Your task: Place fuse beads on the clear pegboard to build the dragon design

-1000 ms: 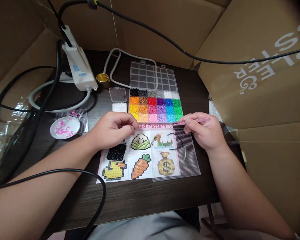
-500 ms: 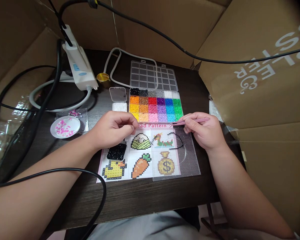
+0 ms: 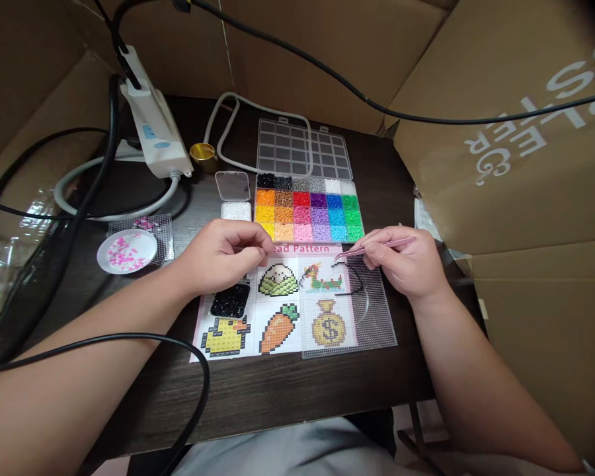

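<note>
Pink tweezers (image 3: pixel 377 247) are gripped in my right hand (image 3: pixel 404 258), their tips pointing left, just over the black bead line (image 3: pixel 357 277) on the clear pegboard (image 3: pixel 371 324). The board overlaps the right part of a printed bead pattern sheet (image 3: pixel 277 344), which carries a carrot, a money bag and other pictures. My left hand (image 3: pixel 228 254) hovers or rests above the sheet's upper left, fingers curled toward the thumb; whether anything is between them is hidden. Just below it sits a small box of black beads (image 3: pixel 229 301), partly covered by the hand.
Behind the sheet lies an open sorted bead case (image 3: pixel 310 211) with its clear lid (image 3: pixel 305 149). A box of white beads (image 3: pixel 236 211) stands beside it. At left are a white dish (image 3: pixel 127 251) with pink beads, a power strip (image 3: pixel 156 125) and black cables (image 3: pixel 205 383).
The tweezers' tips have moved down and slightly left, from the sheet's title edge to the black beads on the pegboard. My left hand keeps its place.
</note>
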